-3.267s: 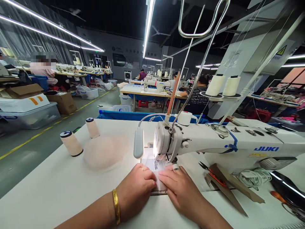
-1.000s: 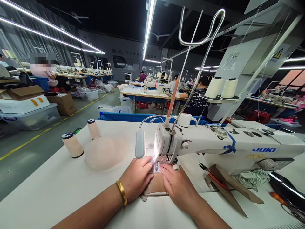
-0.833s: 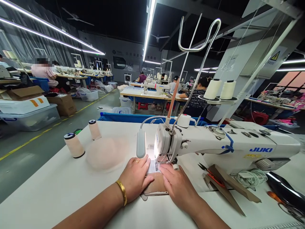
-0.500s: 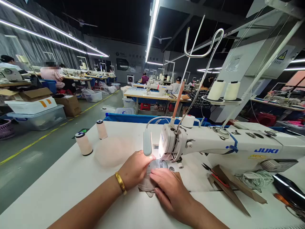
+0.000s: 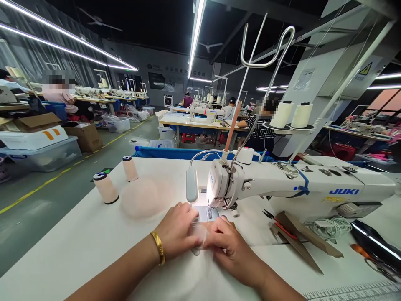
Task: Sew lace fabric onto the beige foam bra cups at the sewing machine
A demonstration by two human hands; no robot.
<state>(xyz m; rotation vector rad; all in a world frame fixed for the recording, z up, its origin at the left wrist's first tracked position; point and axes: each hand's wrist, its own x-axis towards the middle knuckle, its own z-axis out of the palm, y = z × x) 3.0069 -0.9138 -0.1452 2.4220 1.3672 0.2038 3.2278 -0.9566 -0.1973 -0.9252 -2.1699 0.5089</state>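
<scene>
A small sheer pale fabric piece (image 5: 199,235) is pinched between my two hands, just in front of the needle plate (image 5: 204,214) of a white sewing machine (image 5: 266,182). My left hand (image 5: 178,228), with a gold bracelet at the wrist, is closed on its left side. My right hand (image 5: 230,244) has curled fingers gripping its right side. The fingers hide much of the piece, and its middle is blurred. A narrow lamp (image 5: 192,186) hangs beside the machine head, above my left fingers.
Two peach thread cones (image 5: 105,189) stand at the table's left, near a pale sheer heap (image 5: 144,198). Red-handled thread snips (image 5: 280,225) lie on brown card (image 5: 297,238) at the right, near a coiled white cable (image 5: 330,228). A clear ruler (image 5: 354,290) lies at the lower right.
My hands have drawn the fabric from under the machine head slightly toward me. The right hand has gone from lying flat on it to gripping it. The view has shifted a little.
</scene>
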